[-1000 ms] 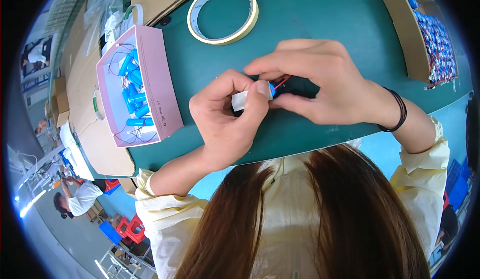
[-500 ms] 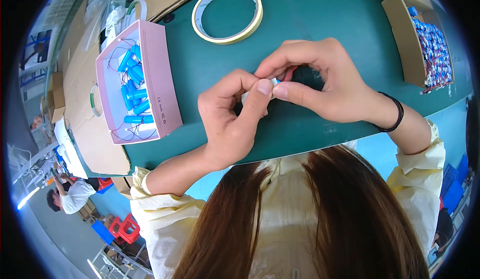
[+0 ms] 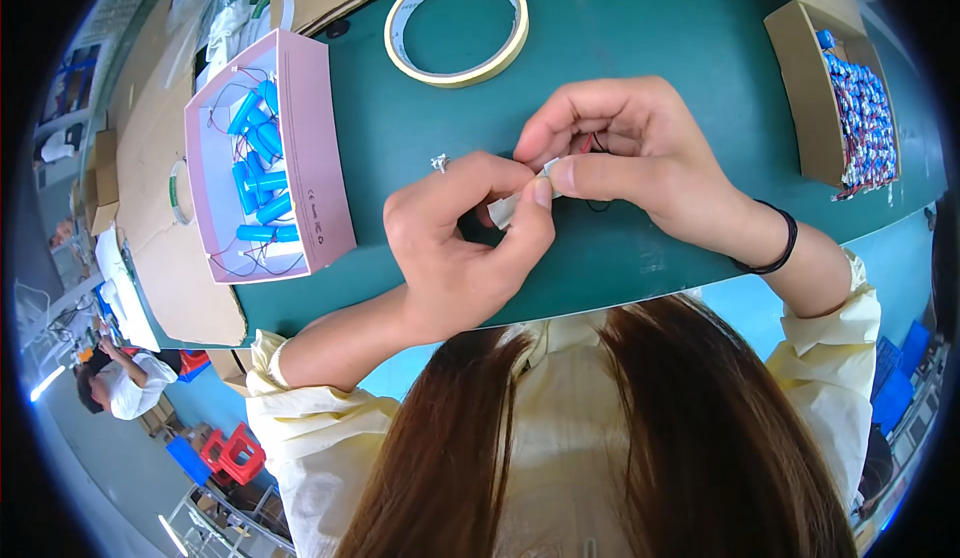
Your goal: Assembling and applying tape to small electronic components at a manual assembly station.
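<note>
My left hand (image 3: 452, 238) has its thumb and index finger pinched on a small strip of whitish tape (image 3: 506, 211), whose loose end hangs below the fingers. Against it, the thumb and index finger of my right hand (image 3: 668, 173) close on the strip's other end. Red and black wires (image 3: 589, 144) show inside the curl of the right fingers; what they belong to is mostly hidden. A tiny silvery-white thing (image 3: 440, 163) shows beside the left index knuckle, too small to name.
Left of my hands, a pink box (image 3: 322, 158) holds several blue cylindrical cells with wires. A roll of masking tape (image 3: 515, 43) lies on the green tabletop (image 3: 640, 18) beyond them. At far right, a cardboard box (image 3: 803, 98) is packed with blue wired pieces. Cardboard sheets lie at left.
The whitish strip shows more between my fingertips, and my left hand has shifted slightly. The tiny silvery-white thing by the left knuckle has come into sight.
</note>
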A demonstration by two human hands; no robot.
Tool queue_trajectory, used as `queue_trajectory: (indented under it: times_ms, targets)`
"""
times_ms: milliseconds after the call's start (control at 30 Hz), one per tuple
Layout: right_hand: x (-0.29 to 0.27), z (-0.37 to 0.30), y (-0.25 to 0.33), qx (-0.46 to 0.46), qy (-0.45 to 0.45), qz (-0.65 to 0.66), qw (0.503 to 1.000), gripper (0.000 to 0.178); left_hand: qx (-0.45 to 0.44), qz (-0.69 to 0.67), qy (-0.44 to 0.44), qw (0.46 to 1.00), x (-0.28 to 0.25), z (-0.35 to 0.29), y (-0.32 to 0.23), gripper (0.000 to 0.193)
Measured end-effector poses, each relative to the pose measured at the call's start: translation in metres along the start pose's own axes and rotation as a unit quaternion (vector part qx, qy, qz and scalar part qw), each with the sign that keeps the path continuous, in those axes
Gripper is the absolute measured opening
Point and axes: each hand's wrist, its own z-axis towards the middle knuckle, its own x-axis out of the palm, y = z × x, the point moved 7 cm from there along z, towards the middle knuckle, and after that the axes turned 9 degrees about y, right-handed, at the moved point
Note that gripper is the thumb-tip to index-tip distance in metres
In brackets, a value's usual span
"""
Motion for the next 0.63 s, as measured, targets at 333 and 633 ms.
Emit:
queue_trajectory:
  times_ms: [333, 633]
  targets:
    - [0.003, 0.0, -0.002, -0.002, 0.002, -0.001, 1.0, 0.015, 0.224, 0.183, -0.031, 0.957, 0.001, -0.004, -0.029, 0.011]
    - [0.003, 0.0, 0.002, -0.023, -0.007, -0.042, 0.999, 0.014, 0.15, 0.049, -0.067, 0.985, -0.016, -0.005, -0.021, 0.01]
